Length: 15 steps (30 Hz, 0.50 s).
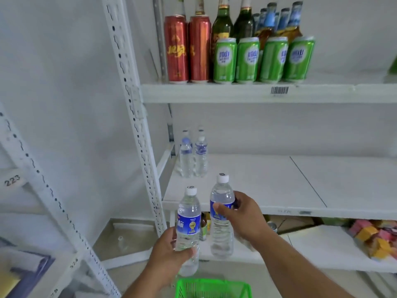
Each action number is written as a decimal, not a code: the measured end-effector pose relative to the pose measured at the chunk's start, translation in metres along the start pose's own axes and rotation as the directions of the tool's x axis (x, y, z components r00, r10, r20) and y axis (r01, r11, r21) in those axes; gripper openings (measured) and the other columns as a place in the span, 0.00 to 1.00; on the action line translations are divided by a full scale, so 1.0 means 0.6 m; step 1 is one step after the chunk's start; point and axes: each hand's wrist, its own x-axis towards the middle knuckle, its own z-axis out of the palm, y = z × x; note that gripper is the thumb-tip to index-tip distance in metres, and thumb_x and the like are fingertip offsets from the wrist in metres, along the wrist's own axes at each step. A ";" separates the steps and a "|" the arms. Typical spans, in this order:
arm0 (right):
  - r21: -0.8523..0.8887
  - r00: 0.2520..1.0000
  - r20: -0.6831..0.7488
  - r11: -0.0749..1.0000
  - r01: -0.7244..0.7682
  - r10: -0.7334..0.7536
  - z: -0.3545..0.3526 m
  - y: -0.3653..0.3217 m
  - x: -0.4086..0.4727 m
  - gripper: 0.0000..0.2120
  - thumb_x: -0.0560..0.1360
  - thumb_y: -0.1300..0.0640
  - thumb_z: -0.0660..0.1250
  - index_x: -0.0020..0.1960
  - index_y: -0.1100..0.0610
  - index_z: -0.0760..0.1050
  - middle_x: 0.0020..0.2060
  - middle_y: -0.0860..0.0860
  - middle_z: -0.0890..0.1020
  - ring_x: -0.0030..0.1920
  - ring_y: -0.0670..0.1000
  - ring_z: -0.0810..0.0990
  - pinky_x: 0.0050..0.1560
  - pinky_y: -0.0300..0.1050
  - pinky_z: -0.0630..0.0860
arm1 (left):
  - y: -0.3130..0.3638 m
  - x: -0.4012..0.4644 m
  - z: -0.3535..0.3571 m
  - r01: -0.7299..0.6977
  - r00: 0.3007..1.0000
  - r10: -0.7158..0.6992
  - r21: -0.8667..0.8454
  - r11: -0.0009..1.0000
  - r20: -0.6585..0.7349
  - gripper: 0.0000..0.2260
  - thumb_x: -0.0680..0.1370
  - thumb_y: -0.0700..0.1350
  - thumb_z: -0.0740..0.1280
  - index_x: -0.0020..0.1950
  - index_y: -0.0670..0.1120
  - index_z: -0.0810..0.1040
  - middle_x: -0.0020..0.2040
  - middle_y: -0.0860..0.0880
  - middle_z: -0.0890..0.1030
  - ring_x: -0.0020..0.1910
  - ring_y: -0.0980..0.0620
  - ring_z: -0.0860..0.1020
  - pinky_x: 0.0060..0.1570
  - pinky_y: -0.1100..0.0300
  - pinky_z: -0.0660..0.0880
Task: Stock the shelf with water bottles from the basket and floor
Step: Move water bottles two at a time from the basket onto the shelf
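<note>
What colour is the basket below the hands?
Bright green basket, seen in the head view at the bottom edge.

Clear glossy plastic btls [188,229], matt shelf [268,179].

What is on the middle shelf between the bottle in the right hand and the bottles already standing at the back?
Nothing: the head view shows only bare white shelf board between the right hand's bottle and the standing bottles.

Bright, even, soft-shadowed light — slightly blurred throughout, with wide-angle bending at the edges.
</note>
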 end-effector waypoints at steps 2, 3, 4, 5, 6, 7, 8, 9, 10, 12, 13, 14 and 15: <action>-0.009 1.000 0.005 1.000 0.016 -0.016 -0.017 -0.005 0.016 0.12 0.70 0.49 0.76 0.52 0.46 0.81 0.44 0.43 0.86 0.44 0.44 0.84 0.50 0.49 0.82 | 0.017 0.013 0.014 -0.017 1.000 0.017 -0.002 1.000 -0.023 0.22 0.65 0.34 0.79 0.55 0.48 0.79 0.48 0.54 0.87 0.47 0.57 0.84 0.43 0.67 0.77; -0.011 1.000 0.010 1.000 0.022 -0.022 -0.025 -0.006 0.026 0.13 0.69 0.48 0.76 0.52 0.47 0.81 0.44 0.43 0.86 0.44 0.44 0.84 0.50 0.49 0.81 | 0.024 0.019 0.022 -0.022 0.999 0.021 -0.007 1.000 -0.033 0.22 0.65 0.33 0.79 0.55 0.48 0.79 0.48 0.55 0.87 0.48 0.57 0.84 0.42 0.68 0.76; -0.009 0.999 0.019 1.000 0.028 -0.028 -0.032 -0.007 0.037 0.13 0.69 0.49 0.76 0.52 0.47 0.81 0.44 0.44 0.86 0.45 0.45 0.84 0.51 0.49 0.81 | 0.031 0.024 0.031 -0.026 0.999 0.025 -0.011 1.000 -0.045 0.21 0.66 0.33 0.78 0.55 0.48 0.79 0.48 0.55 0.86 0.48 0.57 0.84 0.41 0.69 0.76; -0.005 0.999 0.034 0.999 0.035 -0.035 -0.039 -0.008 0.048 0.14 0.69 0.49 0.76 0.53 0.48 0.80 0.45 0.44 0.86 0.46 0.46 0.84 0.51 0.49 0.81 | 0.039 0.029 0.040 -0.031 0.998 0.030 -0.015 0.999 -0.061 0.21 0.66 0.33 0.78 0.55 0.49 0.79 0.48 0.55 0.86 0.48 0.57 0.84 0.40 0.69 0.76; -0.007 0.998 0.050 0.999 0.042 -0.042 -0.046 -0.009 0.059 0.14 0.69 0.49 0.76 0.53 0.48 0.80 0.46 0.45 0.85 0.47 0.47 0.83 0.52 0.49 0.81 | 0.043 0.033 0.048 -0.035 0.996 0.034 -0.022 0.999 -0.077 0.21 0.66 0.33 0.78 0.55 0.49 0.79 0.48 0.55 0.87 0.48 0.57 0.84 0.38 0.69 0.76; -0.014 0.997 0.063 0.999 0.046 -0.045 -0.051 -0.010 0.070 0.15 0.69 0.50 0.76 0.54 0.48 0.80 0.46 0.45 0.85 0.47 0.47 0.83 0.51 0.48 0.80 | 0.046 0.039 0.056 -0.037 0.995 0.034 -0.032 0.999 -0.090 0.21 0.67 0.33 0.77 0.55 0.49 0.79 0.48 0.54 0.87 0.47 0.57 0.84 0.37 0.69 0.76; -0.023 0.996 0.071 0.999 0.047 -0.046 -0.056 -0.010 0.081 0.15 0.69 0.50 0.77 0.54 0.48 0.80 0.46 0.45 0.85 0.47 0.47 0.83 0.50 0.47 0.80 | 0.048 0.044 0.064 -0.037 0.995 0.033 -0.039 0.999 -0.099 0.20 0.68 0.32 0.77 0.55 0.49 0.80 0.48 0.53 0.87 0.46 0.57 0.84 0.37 0.68 0.77; -0.028 0.996 0.077 0.998 0.049 -0.047 -0.060 -0.011 0.091 0.14 0.69 0.50 0.77 0.53 0.48 0.80 0.45 0.45 0.85 0.46 0.47 0.83 0.49 0.45 0.79 | 0.049 0.049 0.071 -0.038 0.994 0.033 -0.043 0.998 -0.108 0.20 0.69 0.32 0.76 0.55 0.49 0.80 0.48 0.52 0.87 0.46 0.56 0.84 0.38 0.67 0.78; -0.030 0.995 0.084 0.998 0.050 -0.048 -0.063 -0.011 0.100 0.14 0.69 0.50 0.77 0.53 0.48 0.80 0.44 0.44 0.85 0.45 0.46 0.83 0.47 0.43 0.79 | 0.051 0.053 0.078 -0.037 0.993 0.031 -0.049 0.998 -0.115 0.20 0.69 0.32 0.76 0.56 0.49 0.80 0.48 0.52 0.87 0.47 0.54 0.84 0.41 0.64 0.79; -0.026 0.994 0.095 0.999 0.048 -0.045 -0.066 -0.010 0.115 0.13 0.69 0.49 0.77 0.52 0.48 0.80 0.43 0.44 0.85 0.44 0.45 0.83 0.46 0.42 0.79 | 0.051 0.059 0.088 -0.034 0.992 0.026 -0.062 0.997 -0.126 0.20 0.69 0.31 0.75 0.57 0.48 0.80 0.49 0.51 0.87 0.49 0.53 0.85 0.45 0.59 0.80; -0.023 0.994 0.099 0.999 0.046 -0.044 -0.067 -0.010 0.122 0.13 0.69 0.50 0.77 0.52 0.48 0.80 0.44 0.44 0.85 0.44 0.46 0.84 0.47 0.43 0.80 | 0.051 0.063 0.091 -0.039 0.991 0.030 -0.063 0.997 -0.131 0.20 0.69 0.31 0.75 0.57 0.48 0.80 0.49 0.51 0.87 0.49 0.52 0.84 0.45 0.60 0.80; -0.020 0.994 0.103 0.999 0.045 -0.042 -0.067 -0.009 0.128 0.13 0.69 0.50 0.76 0.52 0.49 0.80 0.44 0.45 0.85 0.45 0.46 0.84 0.47 0.44 0.80 | 0.050 0.068 0.094 -0.042 0.990 0.033 -0.060 0.997 -0.138 0.21 0.69 0.30 0.75 0.57 0.48 0.80 0.49 0.51 0.87 0.49 0.53 0.84 0.44 0.62 0.79; -0.016 0.993 0.108 0.999 0.043 -0.041 -0.066 -0.008 0.134 0.13 0.69 0.50 0.76 0.52 0.49 0.80 0.45 0.45 0.85 0.45 0.47 0.84 0.47 0.44 0.80 | 0.048 0.074 0.094 -0.041 0.989 0.033 -0.053 0.998 -0.145 0.21 0.69 0.30 0.74 0.57 0.48 0.79 0.49 0.52 0.87 0.49 0.53 0.84 0.43 0.64 0.79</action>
